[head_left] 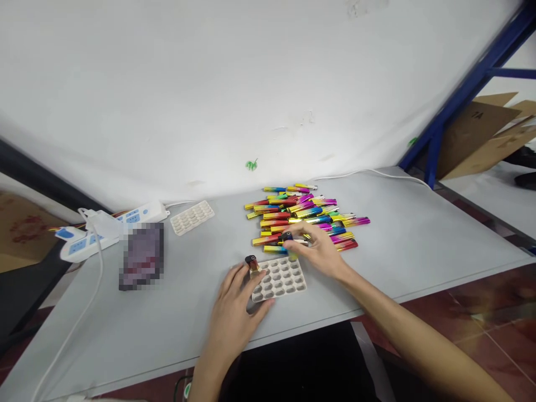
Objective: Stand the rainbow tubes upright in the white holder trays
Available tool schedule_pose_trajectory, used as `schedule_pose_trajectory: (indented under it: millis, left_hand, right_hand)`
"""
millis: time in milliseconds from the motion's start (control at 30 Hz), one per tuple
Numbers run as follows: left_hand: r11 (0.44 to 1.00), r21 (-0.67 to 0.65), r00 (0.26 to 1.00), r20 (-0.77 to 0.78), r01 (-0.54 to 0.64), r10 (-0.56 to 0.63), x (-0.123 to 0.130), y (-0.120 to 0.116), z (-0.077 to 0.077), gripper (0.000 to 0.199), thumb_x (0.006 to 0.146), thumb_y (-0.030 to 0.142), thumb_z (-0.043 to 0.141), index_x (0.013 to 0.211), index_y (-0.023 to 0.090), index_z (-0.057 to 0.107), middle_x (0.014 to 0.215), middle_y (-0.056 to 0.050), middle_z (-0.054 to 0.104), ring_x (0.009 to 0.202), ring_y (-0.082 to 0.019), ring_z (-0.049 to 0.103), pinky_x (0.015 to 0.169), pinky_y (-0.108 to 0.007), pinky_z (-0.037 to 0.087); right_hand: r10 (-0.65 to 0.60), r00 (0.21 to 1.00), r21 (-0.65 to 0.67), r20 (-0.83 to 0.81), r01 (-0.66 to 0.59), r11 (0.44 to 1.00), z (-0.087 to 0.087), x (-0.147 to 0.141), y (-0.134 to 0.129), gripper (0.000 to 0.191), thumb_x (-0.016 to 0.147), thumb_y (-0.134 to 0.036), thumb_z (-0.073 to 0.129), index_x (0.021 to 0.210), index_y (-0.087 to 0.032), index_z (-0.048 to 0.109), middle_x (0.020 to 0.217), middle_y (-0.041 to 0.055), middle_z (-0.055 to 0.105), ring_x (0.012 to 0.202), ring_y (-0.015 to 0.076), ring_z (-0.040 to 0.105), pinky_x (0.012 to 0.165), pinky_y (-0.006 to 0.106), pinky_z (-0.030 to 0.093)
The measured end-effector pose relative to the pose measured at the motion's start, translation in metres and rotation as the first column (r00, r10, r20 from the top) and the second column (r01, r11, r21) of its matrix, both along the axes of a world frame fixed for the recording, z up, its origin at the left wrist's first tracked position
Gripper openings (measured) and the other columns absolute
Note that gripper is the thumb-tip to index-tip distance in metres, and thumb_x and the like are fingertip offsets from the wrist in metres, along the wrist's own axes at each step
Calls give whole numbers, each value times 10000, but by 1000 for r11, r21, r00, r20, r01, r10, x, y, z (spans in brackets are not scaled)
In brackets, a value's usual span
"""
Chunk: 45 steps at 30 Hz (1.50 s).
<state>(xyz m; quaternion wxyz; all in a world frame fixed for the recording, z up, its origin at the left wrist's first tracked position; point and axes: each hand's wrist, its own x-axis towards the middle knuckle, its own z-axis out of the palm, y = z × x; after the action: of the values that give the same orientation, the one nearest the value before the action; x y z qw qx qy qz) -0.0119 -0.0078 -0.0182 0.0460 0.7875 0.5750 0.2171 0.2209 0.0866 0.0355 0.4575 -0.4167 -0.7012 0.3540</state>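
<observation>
A white tray (280, 282) with rows of small oval holes lies on the table in front of me. One lighter (253, 262) with a black top stands upright in its far left corner hole. My left hand (237, 304) grips the tray at its left side, with the thumb along the near edge and a finger beside the standing lighter. Between the thumb and fingers of my right hand (316, 248), a second lighter (287, 238) is held upright over the tray's far right part; its lower end is partly hidden. Just behind is a pile of shiny multicoloured lighters (307, 212).
Another white tray (192, 218) lies at the back left. Near it are a power strip (134, 216) with white cables and a blurred dark object (142, 257). A white wall (251, 111) rises behind the table. Cardboard boxes (477, 134) stand beyond the blue frame (433, 151) at right.
</observation>
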Motion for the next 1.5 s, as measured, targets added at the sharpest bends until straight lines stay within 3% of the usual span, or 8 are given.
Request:
schedule_pose_trajectory:
  millis: [233,567,800,967,1167,1267,1367,1500]
  left_hand:
    - [1000,12,1000,19,7,-7,1,-1,0,459,901,434,646,1346,337,592,1436,-65,542,1380,-322,438,1090,-529,470]
    - [1000,28,1000,2,8,-8,0,-1,-1,450,898,445,645,1327,316,605,1433,-78,551,1366,-335,455,1082,-542,476]
    - [999,35,1000,8,2,-3,0,0,-1,470,898,463,645,1347,333,600,1425,-76,558,1365,-343,458,1058,-551,496]
    - [999,33,1000,17,7,-7,0,0,-2,477,901,455,644,1362,348,584,1429,-65,554,1369,-333,457,1076,-547,484]
    - [1000,18,1000,22,-1,1,0,-1,-1,468,902,467,637,1351,345,590,1424,-66,553,1368,-332,457,1069,-542,489]
    - [1000,14,1000,16,-2,1,0,-1,0,467,908,468,627,1354,338,585,1426,-72,547,1368,-332,453,1070,-546,488]
    - [1000,8,1000,7,-4,4,0,-1,-1,469,909,466,624,1359,340,580,1432,-74,540,1370,-337,449,1066,-551,489]
    - [1000,13,1000,5,-12,12,0,-2,-2,463,903,467,633,1349,350,587,1429,-70,542,1364,-337,456,1065,-551,490]
  right_hand:
    - [124,977,-106,174,-107,989,4,-38,-6,215,857,-365,736,970,-232,610,859,-14,727,716,150,652,683,279,483]
    - [87,828,71,554,-151,986,4,-33,-14,266,965,-462,577,1068,-223,633,1030,49,727,913,215,660,749,323,469]
    - [-341,622,424,705,15,905,-11,7,18,192,967,-261,543,1029,-152,689,1071,132,660,1000,292,528,889,417,438]
    - [-356,536,420,766,4,908,-19,20,38,199,892,-238,620,1059,-161,698,1159,159,606,1059,331,496,895,455,444]
    - [-202,864,336,460,41,941,-12,19,41,131,860,-272,665,971,-213,627,1134,102,646,1118,292,535,979,464,432]
    - [-75,994,77,83,68,995,-7,15,40,203,889,-384,647,956,-242,519,1013,55,701,948,226,636,841,397,499]
    - [-40,965,-180,-258,-7,984,-8,10,39,305,903,-492,618,971,-268,423,711,-46,652,586,151,600,566,283,460]
    - [-45,917,-288,-395,-77,955,-14,9,39,336,905,-564,595,982,-253,493,550,-114,381,385,73,303,395,219,211]
